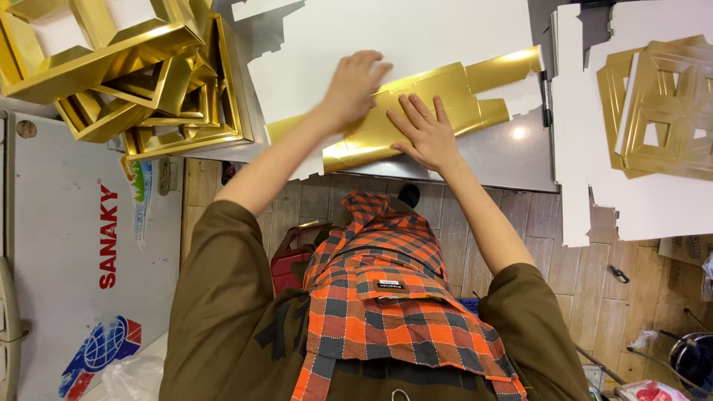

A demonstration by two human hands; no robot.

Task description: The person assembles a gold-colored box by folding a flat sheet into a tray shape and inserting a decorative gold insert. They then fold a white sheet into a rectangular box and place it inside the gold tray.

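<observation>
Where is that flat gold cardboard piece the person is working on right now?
The flat gold cardboard piece lies near the top centre of the head view, on a white sheet, pressed under the left hand and right hand.

The card (431, 111) under my hands is shiny gold on its face, white where an edge flap shows. The big sheet (386, 37) behind it is plain white. My worktop (505, 160) is dull grey metal. The folded frames (141, 74) on my left are bright gold with white inside; the flat stack (661, 111) on my right is paler gold on white board. My apron (386, 297) is checked orange, red and grey, over an olive-brown shirt (215, 312). The floor (587, 282) is light wood planks.
</observation>
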